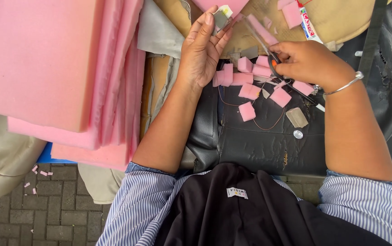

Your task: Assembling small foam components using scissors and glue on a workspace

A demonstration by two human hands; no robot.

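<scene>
My left hand (201, 50) is raised over a black leather seat (259, 141), pinching a small grey and white piece (222, 17) at the fingertips. My right hand (308, 61) grips scissors with an orange and black handle (274, 64); the blades point up and left along a pink foam strip (260, 29). Several small pink foam cut-offs (247, 111) lie scattered on the seat between and below both hands. A silver bangle (347, 84) circles my right wrist.
A thick stack of pink foam sheets (55, 68) fills the left. A glue tube (308, 25) lies on tan material (341, 18) at the top right. A small grey block (297, 117) and a coin-like disc (298, 134) rest on the seat. Paved ground (45, 214) shows at the lower left.
</scene>
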